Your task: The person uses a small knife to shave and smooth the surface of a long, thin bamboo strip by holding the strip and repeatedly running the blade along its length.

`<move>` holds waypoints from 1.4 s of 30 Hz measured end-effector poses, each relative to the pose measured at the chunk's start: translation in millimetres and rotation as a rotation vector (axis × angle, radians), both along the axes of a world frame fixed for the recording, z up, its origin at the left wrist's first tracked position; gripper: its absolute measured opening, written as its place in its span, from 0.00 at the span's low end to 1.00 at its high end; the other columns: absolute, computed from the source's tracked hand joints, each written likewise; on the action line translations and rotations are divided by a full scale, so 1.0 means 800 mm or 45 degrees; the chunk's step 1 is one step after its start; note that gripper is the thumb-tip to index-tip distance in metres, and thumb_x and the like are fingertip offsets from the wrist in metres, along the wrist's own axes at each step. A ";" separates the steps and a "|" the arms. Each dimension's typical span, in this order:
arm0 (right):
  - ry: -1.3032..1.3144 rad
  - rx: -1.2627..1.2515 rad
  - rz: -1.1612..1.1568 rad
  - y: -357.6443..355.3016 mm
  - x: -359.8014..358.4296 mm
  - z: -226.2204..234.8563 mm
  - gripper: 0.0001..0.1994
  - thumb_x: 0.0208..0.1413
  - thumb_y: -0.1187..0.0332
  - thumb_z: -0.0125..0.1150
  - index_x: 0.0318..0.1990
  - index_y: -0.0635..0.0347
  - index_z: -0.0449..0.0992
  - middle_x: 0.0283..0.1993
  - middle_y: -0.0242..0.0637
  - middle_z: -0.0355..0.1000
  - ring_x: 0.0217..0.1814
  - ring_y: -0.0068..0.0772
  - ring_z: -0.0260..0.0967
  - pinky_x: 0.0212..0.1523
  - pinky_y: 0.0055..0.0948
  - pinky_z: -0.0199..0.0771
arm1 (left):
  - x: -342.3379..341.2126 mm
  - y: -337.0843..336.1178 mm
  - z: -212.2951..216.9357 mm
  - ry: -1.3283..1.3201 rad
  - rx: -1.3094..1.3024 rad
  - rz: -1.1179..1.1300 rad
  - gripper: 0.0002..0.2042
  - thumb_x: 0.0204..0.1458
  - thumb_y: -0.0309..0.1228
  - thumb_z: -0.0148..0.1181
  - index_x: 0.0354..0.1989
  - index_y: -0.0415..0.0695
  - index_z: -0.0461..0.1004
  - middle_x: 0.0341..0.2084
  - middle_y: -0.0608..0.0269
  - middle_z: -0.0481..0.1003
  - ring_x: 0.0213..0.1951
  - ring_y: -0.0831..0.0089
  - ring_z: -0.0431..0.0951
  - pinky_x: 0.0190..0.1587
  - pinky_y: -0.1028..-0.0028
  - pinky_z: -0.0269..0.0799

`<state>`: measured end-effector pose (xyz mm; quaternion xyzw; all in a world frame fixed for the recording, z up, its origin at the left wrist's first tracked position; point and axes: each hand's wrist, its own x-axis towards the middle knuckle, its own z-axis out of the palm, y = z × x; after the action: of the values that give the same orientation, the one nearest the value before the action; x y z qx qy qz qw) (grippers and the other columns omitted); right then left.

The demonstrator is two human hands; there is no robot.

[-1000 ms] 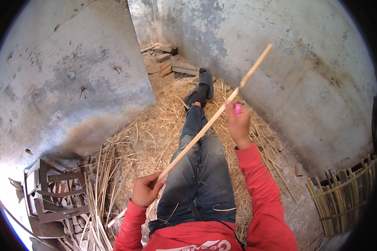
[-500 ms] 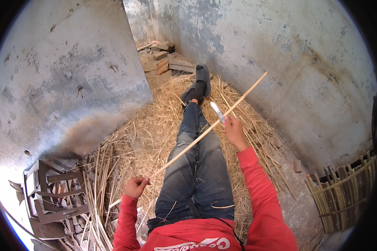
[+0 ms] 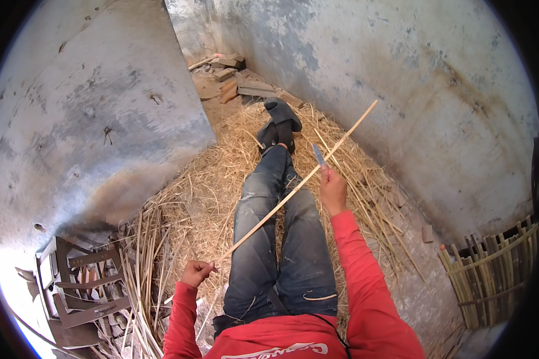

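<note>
A long, pale bamboo strip (image 3: pixel 269 215) slants across my legs, its far end up at the right and its near end in my left hand (image 3: pixel 196 273). The thumb and fingers of that hand pinch it beside my left thigh. My right hand (image 3: pixel 333 188) is closed round a knife whose short grey blade (image 3: pixel 318 154) points up and away. The blade crosses close to the strip above the knees; whether it touches is hard to tell. The knife's handle is hidden in my fist.
Straw-like shavings (image 3: pixel 203 203) cover the floor round my stretched-out legs (image 3: pixel 281 251). Long thin strips (image 3: pixel 141 263) lie at the left beside a broken brown frame (image 3: pixel 93 281). Bricks (image 3: pixel 227 90) lie in the far corner. A slatted bamboo panel (image 3: pixel 491 278) stands right, near the wall.
The knife blade has tilted and now looks darker, with my right hand slightly lower. The strip's far end has shifted a little left, and my feet have crossed closer together.
</note>
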<state>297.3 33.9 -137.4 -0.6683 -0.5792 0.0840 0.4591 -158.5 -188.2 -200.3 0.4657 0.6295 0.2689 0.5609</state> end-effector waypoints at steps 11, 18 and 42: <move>-0.040 0.234 0.339 -0.008 -0.060 -0.002 0.20 0.68 0.55 0.54 0.27 0.59 0.75 0.23 0.54 0.72 0.26 0.61 0.73 0.25 0.55 0.68 | -0.004 -0.035 -0.015 0.189 0.292 0.152 0.15 0.61 0.40 0.66 0.33 0.38 0.87 0.16 0.70 0.74 0.23 0.83 0.70 0.26 0.76 0.64; -0.249 -0.099 0.609 -0.056 -0.123 -0.028 0.20 0.69 0.54 0.53 0.28 0.59 0.73 0.22 0.54 0.72 0.26 0.61 0.73 0.27 0.55 0.71 | 0.057 -0.002 0.003 0.189 0.352 0.229 0.15 0.61 0.38 0.66 0.36 0.35 0.85 0.23 0.63 0.82 0.27 0.82 0.76 0.32 0.76 0.71; 0.081 0.199 0.261 0.003 -0.063 -0.024 0.22 0.70 0.54 0.50 0.28 0.61 0.76 0.20 0.52 0.72 0.22 0.60 0.71 0.25 0.51 0.70 | 0.022 0.032 0.015 -0.330 -0.179 -0.006 0.19 0.65 0.41 0.62 0.38 0.31 0.83 0.10 0.76 0.58 0.12 0.86 0.52 0.17 0.77 0.42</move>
<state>246.8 36.4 -156.6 -0.5648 -0.6344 0.1061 0.5169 -140.9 -162.7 -188.3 0.3879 0.5681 0.2807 0.6693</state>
